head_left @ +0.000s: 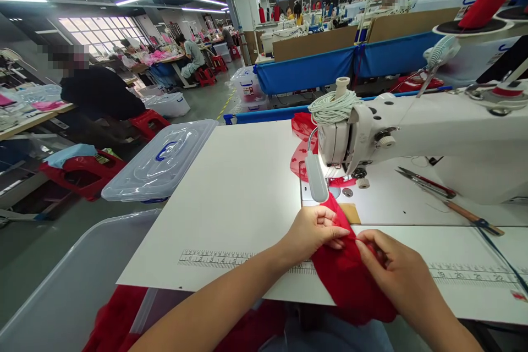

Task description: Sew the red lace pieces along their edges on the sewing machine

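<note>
A piece of red fabric (344, 272) runs from under the needle area of the white sewing machine (396, 126) down over the table's front edge. My left hand (315, 231) pinches the fabric's edge on the left, just in front of the machine. Close by on the right, my right hand (385, 264) pinches the same fabric between thumb and fingers. The fingertips of both hands nearly meet along the edge. Behind the machine head lies more red fabric (300, 146), partly sheer. A white lamp (316, 176) on a bent neck hangs beside the needle, which it partly hides.
Tweezers (427, 182) and a wooden-handled tool (474, 218) lie right of the needle. A printed ruler (218, 259) runs along the white table (214, 192). At left are an open plastic bin (82, 264) with red fabric and a clear lid (165, 159). A person (103, 93) sits beyond.
</note>
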A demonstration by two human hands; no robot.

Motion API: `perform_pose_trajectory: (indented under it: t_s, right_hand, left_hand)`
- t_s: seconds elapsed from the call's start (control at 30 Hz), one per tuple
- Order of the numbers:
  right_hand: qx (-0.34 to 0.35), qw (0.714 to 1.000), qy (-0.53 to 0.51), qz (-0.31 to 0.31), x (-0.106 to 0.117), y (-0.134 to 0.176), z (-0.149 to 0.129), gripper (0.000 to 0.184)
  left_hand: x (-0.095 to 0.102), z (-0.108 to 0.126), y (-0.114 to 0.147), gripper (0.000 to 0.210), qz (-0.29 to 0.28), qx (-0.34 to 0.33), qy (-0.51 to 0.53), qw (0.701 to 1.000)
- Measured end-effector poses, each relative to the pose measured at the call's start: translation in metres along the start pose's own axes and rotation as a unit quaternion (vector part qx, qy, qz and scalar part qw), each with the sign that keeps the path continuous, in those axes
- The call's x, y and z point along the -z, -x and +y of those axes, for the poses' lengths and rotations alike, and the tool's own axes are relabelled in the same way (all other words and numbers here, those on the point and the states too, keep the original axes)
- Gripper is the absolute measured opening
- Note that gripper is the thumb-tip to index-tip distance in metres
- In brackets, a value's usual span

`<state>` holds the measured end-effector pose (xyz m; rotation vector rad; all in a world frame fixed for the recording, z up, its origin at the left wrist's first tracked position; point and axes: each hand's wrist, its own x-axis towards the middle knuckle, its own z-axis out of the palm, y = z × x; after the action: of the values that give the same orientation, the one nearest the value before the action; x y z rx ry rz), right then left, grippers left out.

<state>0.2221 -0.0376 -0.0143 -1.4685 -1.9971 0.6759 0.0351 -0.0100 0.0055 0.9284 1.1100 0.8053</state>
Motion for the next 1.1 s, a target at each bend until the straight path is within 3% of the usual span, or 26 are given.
perform_pose_trajectory:
  t_s: [0.13, 0.27, 0.33, 0.4, 0.47, 0.5, 0.6, 0.67, 0.83, 0.93, 1.1]
  right_hand:
    - [-0.092, 0.994, -0.049, 0.045, 0.011, 0.003, 0.009, 0.027]
    - [-0.111, 0.992, 0.031, 0.059, 0.019, 0.002, 0.028, 0.025]
    - [-0.063, 0.986, 0.085, 0.133, 0.018, -0.001, 0.027, 0.022]
    - [0.066, 0.979, 0.072, 0.177, 0.011, -0.004, 0.018, 0.024]
    - [0.202, 0.975, 0.049, 0.077, 0.003, -0.007, 0.009, 0.031]
    - [0.229, 0.971, 0.058, 0.045, -0.001, -0.009, 0.005, 0.036]
    - [0.201, 0.966, 0.132, 0.097, -0.006, -0.016, 0.003, 0.041]
    - [0.181, 0.97, 0.122, 0.11, -0.005, -0.02, 0.002, 0.041]
    - [0.181, 0.984, -0.001, 0.011, -0.002, -0.036, -0.006, 0.038]
    - [0.155, 0.988, -0.004, -0.022, -0.006, -0.047, -0.003, 0.036]
    - [0.232, 0.972, 0.037, -0.03, -0.009, -0.058, 0.008, 0.032]
  left_hand:
    - [0.0, 0.001, 0.003, 0.034, 0.0, -0.014, -0.023, 1.0]
    - [-0.001, -0.003, 0.006, 0.023, 0.01, -0.026, -0.039, 0.999]
    - [-0.002, -0.004, 0.006, 0.019, 0.012, -0.029, -0.043, 0.999]
    - [-0.004, -0.004, 0.006, 0.02, 0.01, -0.036, -0.052, 0.998]
    - [-0.005, -0.003, 0.007, 0.028, 0.011, -0.047, -0.065, 0.997]
    - [-0.006, -0.001, 0.008, 0.032, 0.013, -0.052, -0.072, 0.996]
    - [-0.007, 0.003, 0.012, 0.034, 0.011, -0.061, -0.089, 0.994]
    - [-0.006, 0.003, 0.013, 0.025, -0.002, -0.066, -0.099, 0.993]
    - [-0.003, -0.003, 0.007, 0.007, -0.001, -0.059, -0.108, 0.992]
    - [-0.003, -0.002, 0.003, 0.005, 0.004, -0.034, -0.118, 0.992]
    - [0.009, 0.015, 0.001, 0.014, 0.015, -0.011, -0.188, 0.982]
